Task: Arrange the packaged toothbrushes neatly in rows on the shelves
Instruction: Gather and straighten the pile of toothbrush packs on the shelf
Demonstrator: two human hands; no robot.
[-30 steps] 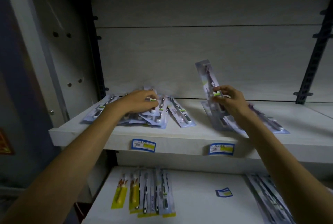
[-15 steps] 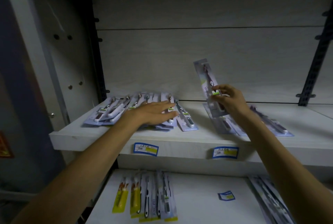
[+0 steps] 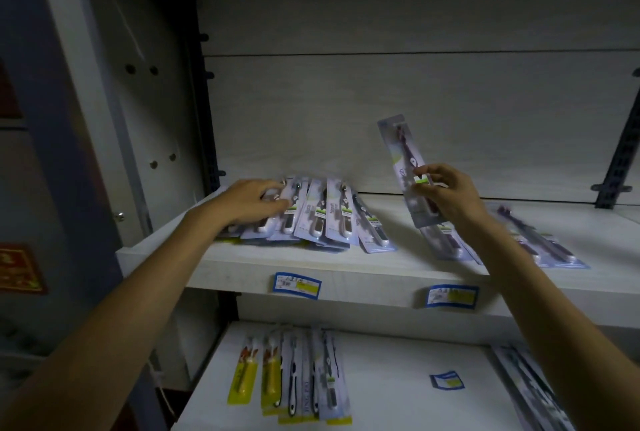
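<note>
Several pale packaged toothbrushes lie fanned and overlapping at the left of the upper shelf. My left hand rests on the left end of that pile, fingers lightly curled over the packs. My right hand pinches one toothbrush pack and holds it nearly upright above the shelf. More packs lie flat on the shelf to the right, partly hidden by my right forearm.
The lower shelf carries a row of yellow and pale toothbrush packs at the left and more packs at the right edge. Price tags hang on the upper shelf's front. A dark upright rail stands at the right.
My left hand has drawn back leftward across the pile and the packs now lie closer together. My right hand still holds its pack upright, almost unmoved.
</note>
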